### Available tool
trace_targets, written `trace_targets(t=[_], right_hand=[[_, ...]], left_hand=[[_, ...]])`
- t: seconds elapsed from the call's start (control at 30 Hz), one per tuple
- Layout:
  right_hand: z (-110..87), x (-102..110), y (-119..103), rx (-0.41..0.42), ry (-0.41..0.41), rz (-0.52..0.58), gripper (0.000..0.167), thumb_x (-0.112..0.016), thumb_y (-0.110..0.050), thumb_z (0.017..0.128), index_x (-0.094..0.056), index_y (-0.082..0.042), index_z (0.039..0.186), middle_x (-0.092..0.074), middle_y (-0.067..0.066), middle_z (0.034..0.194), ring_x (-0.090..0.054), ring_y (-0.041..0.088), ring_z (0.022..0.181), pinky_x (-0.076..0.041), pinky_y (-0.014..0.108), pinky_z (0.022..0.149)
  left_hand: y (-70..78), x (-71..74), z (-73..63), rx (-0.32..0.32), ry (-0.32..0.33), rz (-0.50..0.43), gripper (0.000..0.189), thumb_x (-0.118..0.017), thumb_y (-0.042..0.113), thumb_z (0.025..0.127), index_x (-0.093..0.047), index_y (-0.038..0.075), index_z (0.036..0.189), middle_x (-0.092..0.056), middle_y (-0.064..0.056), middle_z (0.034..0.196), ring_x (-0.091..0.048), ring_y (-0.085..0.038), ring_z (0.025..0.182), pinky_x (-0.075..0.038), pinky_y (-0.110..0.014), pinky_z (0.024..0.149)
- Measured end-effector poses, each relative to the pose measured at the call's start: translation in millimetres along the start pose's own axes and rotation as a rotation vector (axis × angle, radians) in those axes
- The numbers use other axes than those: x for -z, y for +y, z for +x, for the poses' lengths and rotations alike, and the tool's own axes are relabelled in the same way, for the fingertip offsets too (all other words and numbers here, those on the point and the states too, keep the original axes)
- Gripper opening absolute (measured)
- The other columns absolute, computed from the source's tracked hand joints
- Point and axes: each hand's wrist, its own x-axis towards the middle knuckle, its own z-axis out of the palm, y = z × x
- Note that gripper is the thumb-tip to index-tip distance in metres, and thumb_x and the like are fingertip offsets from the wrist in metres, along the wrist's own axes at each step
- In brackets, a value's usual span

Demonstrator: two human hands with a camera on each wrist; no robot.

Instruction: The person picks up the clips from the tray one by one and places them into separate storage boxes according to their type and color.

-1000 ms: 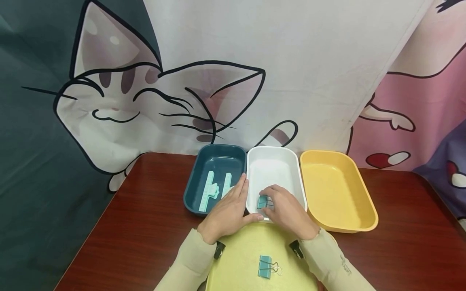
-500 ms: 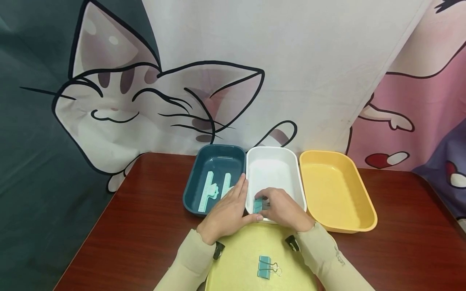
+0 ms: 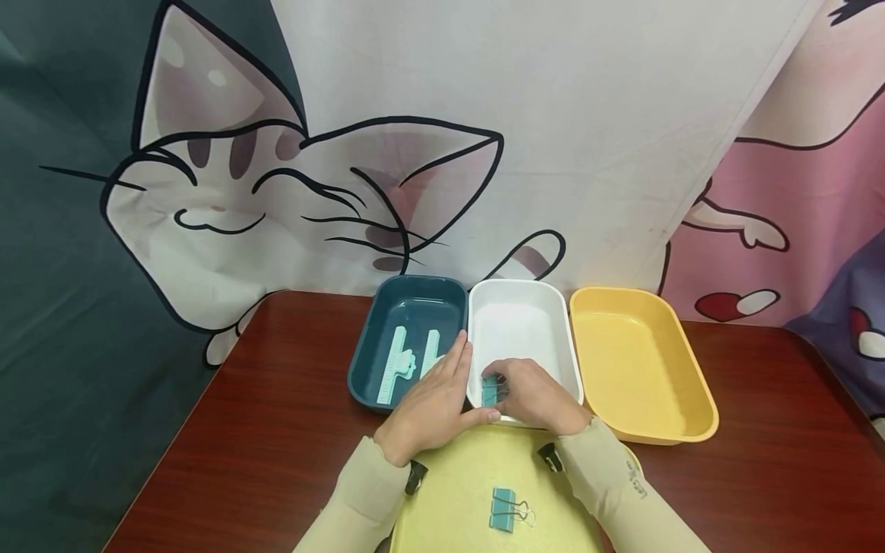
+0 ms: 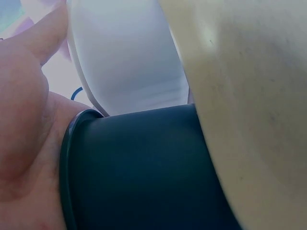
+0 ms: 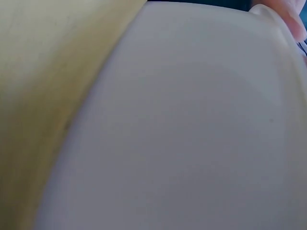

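Observation:
In the head view my right hand (image 3: 542, 395) reaches into the front left corner of the white tray (image 3: 522, 319) and pinches a teal binder clip (image 3: 489, 392) between thumb and fingers. My left hand (image 3: 432, 407) lies with straight fingers along the side where the white tray meets the dark blue tray (image 3: 423, 299), its thumb along the white tray's front rim. Another teal binder clip (image 3: 502, 509), its wire handles pointing right, lies on the pale yellow surface (image 3: 449, 518) in front. In the right wrist view the white tray's outer wall (image 5: 177, 120) fills most of the picture.
Two mint ruler clips, one whole (image 3: 392, 372) and one partly behind my left hand (image 3: 430, 349), lie in the dark blue tray. A yellow tray (image 3: 639, 369) stands right of the white one. The brown table (image 3: 263, 430) backs onto a printed curtain (image 3: 608, 115).
My right hand has shifted slightly left and toward me with the binder clip, into the white tray's front left corner. The left hand has stayed in place.

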Motion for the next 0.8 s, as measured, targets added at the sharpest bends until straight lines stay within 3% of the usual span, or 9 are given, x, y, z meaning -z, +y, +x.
trace_targets(t=[0.37,0.8], right_hand=[[2.0,0.0,0.7,0.015,-0.019,-0.01,0.044,-0.09,-0.007,0.071,-0.073,-0.004,0.112,-0.073,0.005,0.105,-0.064,0.019,0.094,-0.052,0.039,0.09],[-1.9,1.8,-0.3,0.023,0.016,-0.035,0.044,-0.09,-0.01,0.072,-0.073,-0.005,0.113,-0.073,0.004,0.103,-0.065,0.017,0.09,-0.053,0.039,0.088]], left_hand=[[0.3,-0.7,-0.3,-0.002,0.002,0.004,0.105,-0.06,0.062,0.093,-0.009,0.0,0.16,0.003,-0.012,0.169,-0.012,-0.025,0.153,-0.025,-0.042,0.12],[-0.4,-1.0,0.3,0.0,-0.001,0.008,0.105,-0.059,0.063,0.093,-0.007,0.001,0.16,0.005,-0.011,0.169,-0.01,-0.024,0.154,-0.023,-0.041,0.121]])
